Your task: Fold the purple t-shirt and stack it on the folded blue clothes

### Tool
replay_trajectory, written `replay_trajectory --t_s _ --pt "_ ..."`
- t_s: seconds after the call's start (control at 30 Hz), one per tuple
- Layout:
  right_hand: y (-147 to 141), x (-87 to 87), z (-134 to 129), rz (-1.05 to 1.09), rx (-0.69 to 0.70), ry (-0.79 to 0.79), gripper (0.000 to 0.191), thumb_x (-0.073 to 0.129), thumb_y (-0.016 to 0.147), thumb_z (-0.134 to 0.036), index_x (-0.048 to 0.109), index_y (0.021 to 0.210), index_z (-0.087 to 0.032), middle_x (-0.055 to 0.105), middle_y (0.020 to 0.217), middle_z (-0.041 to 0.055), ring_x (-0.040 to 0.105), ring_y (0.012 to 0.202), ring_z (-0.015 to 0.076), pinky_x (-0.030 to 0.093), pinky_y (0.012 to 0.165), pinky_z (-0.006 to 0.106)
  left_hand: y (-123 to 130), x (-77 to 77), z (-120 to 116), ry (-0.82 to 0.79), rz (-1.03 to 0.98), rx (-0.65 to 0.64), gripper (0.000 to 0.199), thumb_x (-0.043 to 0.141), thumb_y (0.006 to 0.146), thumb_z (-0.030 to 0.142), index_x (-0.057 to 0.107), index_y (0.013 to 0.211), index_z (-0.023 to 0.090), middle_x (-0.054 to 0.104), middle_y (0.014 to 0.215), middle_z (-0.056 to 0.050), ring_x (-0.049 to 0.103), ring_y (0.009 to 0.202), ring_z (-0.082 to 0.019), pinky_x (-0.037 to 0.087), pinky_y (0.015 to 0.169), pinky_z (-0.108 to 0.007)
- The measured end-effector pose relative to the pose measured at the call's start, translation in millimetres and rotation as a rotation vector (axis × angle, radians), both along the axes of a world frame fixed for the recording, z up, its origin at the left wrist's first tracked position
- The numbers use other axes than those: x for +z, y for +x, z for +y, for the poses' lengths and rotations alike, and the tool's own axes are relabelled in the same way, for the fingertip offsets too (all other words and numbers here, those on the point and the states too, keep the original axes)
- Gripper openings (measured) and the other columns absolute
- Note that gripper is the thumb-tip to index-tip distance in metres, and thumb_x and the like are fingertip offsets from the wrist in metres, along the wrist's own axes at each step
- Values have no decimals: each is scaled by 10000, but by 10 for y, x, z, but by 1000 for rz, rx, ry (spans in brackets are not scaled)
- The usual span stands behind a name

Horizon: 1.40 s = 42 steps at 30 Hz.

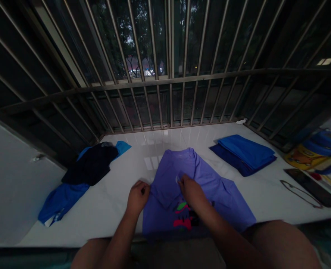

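Where the white ledge (120, 209) meets my view from above, a purple shirt (165, 175) lies between and beneath my two hands, close in front of the person's bare knees. Its long axis runs away from me: the collar (180, 152) points to the window bars (171, 101), and the hem lies at the near edge, by the knees. A layer of the same cloth is turned over the upper front, while the other side spreads out to the right as a broad, creased slope. Below the turned layer shows a print (183, 223) in pink, green and black.

My left hand (139, 196) is at the shirt's left border, so the cloth lies to the right of those fingers; they are curled in to the thumb, with a small round gap inside the curl, and appear to pinch the edge at the tips. My right hand (191, 190) reaches in over the front from the lower right, its thumb and fingers closed on a little gathered cloth just beside a small pale mark. Of the two, the right is nearer the shirt's middle and the collar, both touching purple fabric. Well apart from both hands, crumpled clothes (91, 164) lie to the left and folded blue cloths (245, 151) to the right
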State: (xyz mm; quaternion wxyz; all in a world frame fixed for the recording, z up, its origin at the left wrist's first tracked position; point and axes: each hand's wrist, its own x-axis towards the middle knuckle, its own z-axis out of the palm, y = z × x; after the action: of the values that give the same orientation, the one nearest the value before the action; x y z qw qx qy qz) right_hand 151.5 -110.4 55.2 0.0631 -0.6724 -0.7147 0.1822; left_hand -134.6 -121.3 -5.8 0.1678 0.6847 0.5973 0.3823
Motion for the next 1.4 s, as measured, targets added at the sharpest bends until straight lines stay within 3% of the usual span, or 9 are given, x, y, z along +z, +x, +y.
replay_trajectory --t_s 0.1,0.2,0.33,0.43,0.63,0.83,1.07,1.23,1.4 --pt "48 55 10 -11 -76 -12 249 467 1137 -246 630 1304 -158 809 1054 121 789 984 251 506 793 311 -5 -9 0 15 -16 26 255 557 962 332 720 787 242 701 837 -44 696 796 -230 545 773 -359" --pt "8 89 -116 -57 -86 61 268 485 1124 -231 628 1329 -134 769 1217 192 745 1137 292 514 907 352 -37 -19 4 15 -46 17 166 573 885 265 736 866 242 709 872 -39 689 800 -225 546 767 -349" --pt "-222 19 -404 -19 227 146 325 711 1050 -452 692 1251 -196 735 1271 153 684 1210 323 505 1033 407 -91 18 -19 -8 -54 -112 296 645 787 206 775 1050 247 741 995 -44 672 823 -212 555 800 -345" --pt "-388 -89 -521 -52 309 101 326 785 1007 -428 717 1233 -204 734 1278 132 674 1222 338 507 1049 448 -111 51 -38 -27 -39 -211 380 701 780 180 794 1139 263 758 1079 -53 692 888 -216 560 846 -348" --pt "-471 -163 -514 -97 363 160 158 677 1089 -320 748 1193 -225 770 1172 101 685 1188 296 511 994 413 -122 -16 -18 -15 -125 -133 262 600 834 165 837 896 257 707 932 -42 688 794 -189 552 732 -313" --pt "-449 -152 -691 -102 478 172 121 701 1073 -298 770 1119 -209 775 1122 108 679 1155 297 499 983 440 -94 -56 -12 25 -111 -70 235 569 820 197 794 771 243 688 922 -50 701 872 -212 569 802 -341" --pt "-377 -139 -770 30 515 174 367 829 988 -431 725 1285 -242 736 1279 93 640 1226 314 480 1044 462 -52 19 -19 -7 -56 -93 292 534 873 207 791 740 248 725 892 -63 724 884 -234 595 860 -376" --pt "-409 -197 -716 -3 500 126 162 723 1069 -366 772 1152 -236 770 1181 82 659 1192 286 478 1022 430 -50 23 -15 -3 -45 -88 290 547 885 217 795 739 251 743 897 -63 731 893 -239 601 872 -385" --pt "-385 -154 -719 82 426 163 249 579 1143 -342 787 1079 -221 779 1116 81 675 1121 252 472 1019 407 -59 8 -5 1 -40 -89 296 542 889 225 795 737 249 742 890 -62 738 901 -238 601 876 -380"
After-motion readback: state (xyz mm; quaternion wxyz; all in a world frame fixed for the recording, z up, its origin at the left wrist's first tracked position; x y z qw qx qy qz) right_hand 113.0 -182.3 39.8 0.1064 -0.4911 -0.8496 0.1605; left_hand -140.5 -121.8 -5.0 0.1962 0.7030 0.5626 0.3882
